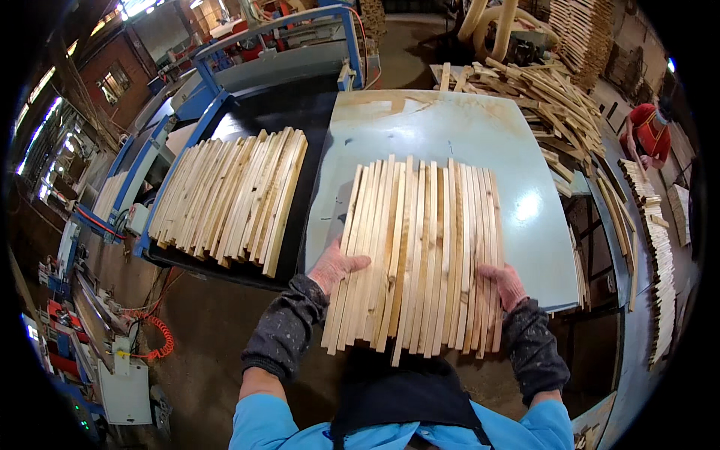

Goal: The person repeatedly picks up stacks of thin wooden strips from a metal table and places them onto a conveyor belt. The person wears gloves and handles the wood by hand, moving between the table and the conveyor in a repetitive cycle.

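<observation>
Between my two hands lies a row of narrow wooden strips [420, 255], pressed side by side with uneven ends. Their far ends are over a pale, shiny tabletop [480, 127], and their near ends reach past its front edge toward my body. My left hand [335, 268], in a pinkish glove, grips the left side of the row with the thumb on top. On the right side, my gloved right hand [506, 286] clasps the outer strips, its thumb also on top. The fingers underneath are hidden. Dark sleeve covers sit on both forearms.
Left of the tabletop, another row of wooden strips [229, 196] rests on a black conveyor belt [262, 105] with a blue frame [281, 22]. Loose wood pieces [551, 105] are heaped at the back right. Farther right, a person [646, 135] in red stands beside a line of strips [651, 255].
</observation>
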Available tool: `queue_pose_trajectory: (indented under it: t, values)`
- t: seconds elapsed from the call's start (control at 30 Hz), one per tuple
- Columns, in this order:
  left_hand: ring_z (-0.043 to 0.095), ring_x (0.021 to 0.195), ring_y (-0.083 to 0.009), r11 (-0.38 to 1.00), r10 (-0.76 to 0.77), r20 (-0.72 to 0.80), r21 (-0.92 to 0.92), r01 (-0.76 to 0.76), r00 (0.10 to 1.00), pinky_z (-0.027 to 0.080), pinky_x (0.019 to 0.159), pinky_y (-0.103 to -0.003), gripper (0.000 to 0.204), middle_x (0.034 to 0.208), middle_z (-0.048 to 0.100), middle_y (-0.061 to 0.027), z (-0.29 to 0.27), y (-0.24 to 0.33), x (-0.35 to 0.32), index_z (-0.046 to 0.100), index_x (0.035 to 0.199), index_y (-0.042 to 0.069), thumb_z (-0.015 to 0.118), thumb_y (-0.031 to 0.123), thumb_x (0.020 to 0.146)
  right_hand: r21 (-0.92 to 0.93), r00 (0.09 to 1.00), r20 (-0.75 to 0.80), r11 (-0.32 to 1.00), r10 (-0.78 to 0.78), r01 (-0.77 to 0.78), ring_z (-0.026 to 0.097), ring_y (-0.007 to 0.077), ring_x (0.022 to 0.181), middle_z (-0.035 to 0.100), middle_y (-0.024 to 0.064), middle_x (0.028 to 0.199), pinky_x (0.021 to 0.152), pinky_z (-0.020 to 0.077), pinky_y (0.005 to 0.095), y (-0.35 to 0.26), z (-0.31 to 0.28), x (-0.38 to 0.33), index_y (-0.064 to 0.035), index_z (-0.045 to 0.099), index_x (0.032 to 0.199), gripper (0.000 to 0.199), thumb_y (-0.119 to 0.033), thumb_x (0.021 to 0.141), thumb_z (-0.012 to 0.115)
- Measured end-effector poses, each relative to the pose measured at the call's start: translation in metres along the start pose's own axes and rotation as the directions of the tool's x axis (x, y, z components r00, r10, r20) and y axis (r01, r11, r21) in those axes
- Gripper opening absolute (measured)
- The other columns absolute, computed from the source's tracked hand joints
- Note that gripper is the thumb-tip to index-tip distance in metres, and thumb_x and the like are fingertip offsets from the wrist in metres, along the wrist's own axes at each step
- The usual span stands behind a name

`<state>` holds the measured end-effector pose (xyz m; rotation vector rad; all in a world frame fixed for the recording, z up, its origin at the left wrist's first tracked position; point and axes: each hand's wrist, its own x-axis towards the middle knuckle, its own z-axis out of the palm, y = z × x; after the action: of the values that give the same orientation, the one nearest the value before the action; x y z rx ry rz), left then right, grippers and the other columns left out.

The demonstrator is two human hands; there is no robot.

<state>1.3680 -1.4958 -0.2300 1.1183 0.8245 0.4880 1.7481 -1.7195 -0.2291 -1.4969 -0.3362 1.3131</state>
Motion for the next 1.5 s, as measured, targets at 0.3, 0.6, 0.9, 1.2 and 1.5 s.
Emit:
queue_pose_trajectory:
  t: [0.3, 0.6, 0.9, 1.2, 1.5]
  values:
    - [0.072, 0.115, -0.0290, 0.996, -0.090, -0.141, 0.007, 0.092, 0.986, 0.065, 0.096, -0.042, 0.076, 0.132, 0.068, -0.0216, -0.033, 0.074, 0.108, 0.045, 0.151, -0.001, 0.086, 0.005, 0.088, -0.146, 0.989, 0.078, 0.980, -0.126, 0.136, 0.069, 0.0307, 0.123, 0.065, 0.0205, 0.139, 0.107, 0.0581, 0.0430, -0.080, 0.032, 0.151, 0.0047, 0.044, 0.155, 0.074, -0.020, 0.096, 0.081]
    - [0.070, 0.111, -0.0213, 0.962, -0.083, -0.210, 0.237, 0.133, 0.974, 0.057, 0.102, -0.033, 0.073, 0.130, 0.070, -0.0117, -0.071, 0.081, 0.114, 0.054, 0.148, 0.001, 0.090, 0.015, 0.086, -0.986, 0.957, -0.061, 0.164, -0.285, -0.014, 0.067, 0.0405, 0.119, 0.067, 0.0238, 0.125, 0.106, 0.0521, 0.0499, -0.110, 0.039, 0.155, 0.0032, 0.066, 0.134, 0.082, -0.071, 0.099, 0.062]
    - [0.047, 0.149, -0.0424, 0.195, 0.216, -0.383, 0.918, 0.345, 0.898, 0.046, 0.117, -0.047, 0.116, 0.172, 0.032, -0.0258, -0.047, 0.062, 0.100, 0.019, 0.172, 0.007, 0.084, 0.044, 0.084, -0.968, 0.950, -0.067, 0.251, -0.304, 0.012, 0.067, 0.0403, 0.119, 0.067, 0.0243, 0.126, 0.106, 0.0518, 0.0496, -0.100, 0.033, 0.166, -0.0002, 0.067, 0.134, 0.077, -0.068, 0.098, 0.065]
    - [0.012, 0.167, -0.0417, -0.078, 0.369, -0.440, 0.863, 0.499, 0.819, 0.007, 0.134, -0.055, 0.102, 0.179, 0.017, -0.0253, -0.114, 0.036, 0.126, 0.017, 0.173, 0.005, 0.065, 0.053, 0.096, -0.967, 0.939, -0.086, 0.256, -0.333, 0.002, 0.067, 0.0400, 0.120, 0.068, 0.0237, 0.126, 0.106, 0.0524, 0.0490, -0.101, 0.036, 0.164, -0.0015, 0.066, 0.139, 0.077, -0.065, 0.096, 0.069]
    - [0.010, 0.168, -0.0388, 0.179, 0.233, -0.565, 0.825, 0.536, 0.792, 0.006, 0.136, -0.050, 0.103, 0.181, 0.014, -0.0238, -0.149, 0.076, 0.119, 0.018, 0.173, 0.004, 0.062, 0.059, 0.097, -0.916, 0.940, -0.114, 0.400, -0.322, 0.026, 0.064, 0.0429, 0.130, 0.066, 0.0273, 0.138, 0.113, 0.0499, 0.0478, -0.103, 0.038, 0.162, -0.0006, 0.055, 0.154, 0.082, -0.057, 0.097, 0.074]
